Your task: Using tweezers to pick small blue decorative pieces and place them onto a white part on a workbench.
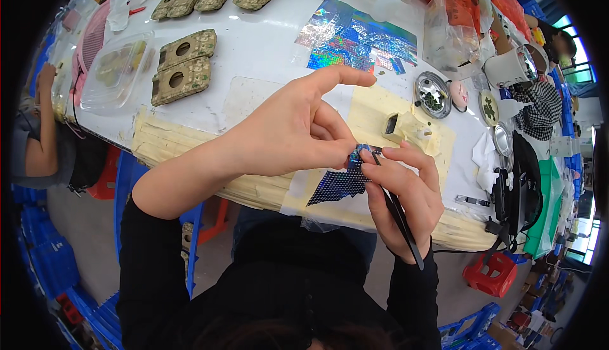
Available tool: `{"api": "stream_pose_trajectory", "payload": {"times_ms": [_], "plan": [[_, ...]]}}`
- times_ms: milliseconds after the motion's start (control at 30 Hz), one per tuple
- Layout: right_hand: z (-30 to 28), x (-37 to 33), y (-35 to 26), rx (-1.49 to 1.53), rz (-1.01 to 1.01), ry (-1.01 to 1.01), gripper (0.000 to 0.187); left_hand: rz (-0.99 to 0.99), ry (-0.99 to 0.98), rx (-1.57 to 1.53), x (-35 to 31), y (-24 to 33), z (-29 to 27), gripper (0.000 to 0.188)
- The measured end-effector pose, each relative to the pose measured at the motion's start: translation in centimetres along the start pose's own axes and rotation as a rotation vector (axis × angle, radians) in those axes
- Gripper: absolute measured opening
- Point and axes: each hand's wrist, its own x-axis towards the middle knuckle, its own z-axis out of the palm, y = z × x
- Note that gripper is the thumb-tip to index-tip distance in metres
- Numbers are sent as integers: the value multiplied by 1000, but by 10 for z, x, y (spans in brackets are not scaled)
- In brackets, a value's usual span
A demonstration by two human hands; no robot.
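Observation:
My left hand pinches a small blue glittery piece between thumb and fingers, index finger stretched out. My right hand holds black tweezers, their tip touching that piece. Just below the hands a dark sheet of tiny blue sequins lies on a white paper. A small cream-coloured block with a square hole sits on the yellow mat just beyond my right hand.
Several olive glitter-covered cases lie at the far left of the white table, next to a clear plastic tray. Holographic foil sheets, small metal dishes, bottles and bags crowd the far right. Another person's arm is at left.

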Motion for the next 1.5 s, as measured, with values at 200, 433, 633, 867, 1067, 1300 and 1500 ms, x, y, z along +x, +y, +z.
{"api": "stream_pose_trajectory", "payload": {"times_ms": [200,433,633,867,1067,1300,1500], "plan": [[-1,-1,2,4,-8,-5,32,-16,-10,-28,1,-1,-1,69],[0,-4,3,18,-13,28,32,-50,-27,-131,3,-1,-1,70],[0,-4,4,93,-20,66,31,-67,-54,-205,2,0,-2,71],[-3,-3,2,33,-54,24,32,-49,-36,-174,1,0,-2,71],[-1,-4,4,25,-46,39,32,-10,-17,-109,0,0,0,69],[-1,-3,2,9,-27,39,32,8,-11,-70,1,0,2,70],[-1,-1,2,-9,-29,21,31,27,-8,-49,0,-1,1,71]]}}
